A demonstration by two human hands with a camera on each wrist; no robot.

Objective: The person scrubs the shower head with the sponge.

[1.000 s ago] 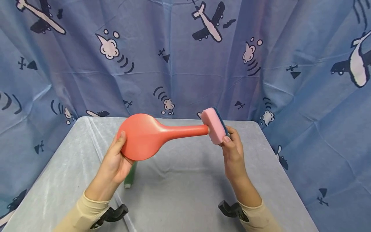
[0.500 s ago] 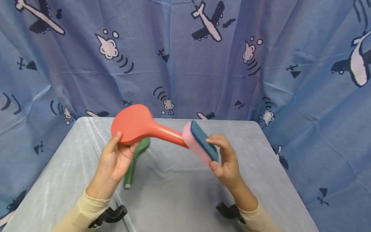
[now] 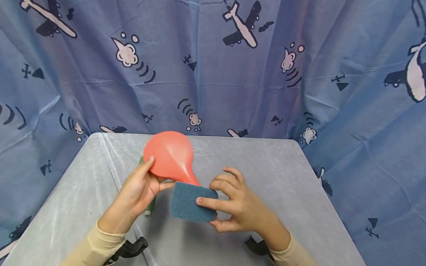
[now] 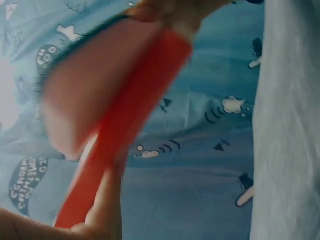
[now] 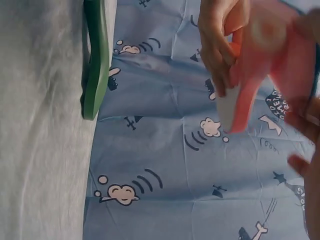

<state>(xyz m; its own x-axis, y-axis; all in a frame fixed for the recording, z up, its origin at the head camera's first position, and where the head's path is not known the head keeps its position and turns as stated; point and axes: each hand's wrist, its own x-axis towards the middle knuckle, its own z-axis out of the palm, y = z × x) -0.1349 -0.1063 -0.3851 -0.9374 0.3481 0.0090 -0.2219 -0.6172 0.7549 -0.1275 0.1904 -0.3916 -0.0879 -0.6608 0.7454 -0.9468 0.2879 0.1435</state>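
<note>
Above the grey table (image 3: 299,192), your left hand (image 3: 138,192) grips the round head of the red scoop (image 3: 170,155), tilted handle-down toward you. Your right hand (image 3: 237,208) pinches the sponge (image 3: 189,202), blue side up, against that handle. Wiping looks underway; the head seems left. Behind the scoop lies a green scoop (image 5: 95,65).

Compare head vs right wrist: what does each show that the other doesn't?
Head only: the sponge's blue scouring face, pinched by the right hand; both cream sleeves; the grey table's far edge and corners. Right wrist only: the green spoon nearly whole, lying on the table; the head view shows only slivers of it behind the left hand. Both: the red spoon in the left hand, the airplane-print blue curtain.
</note>
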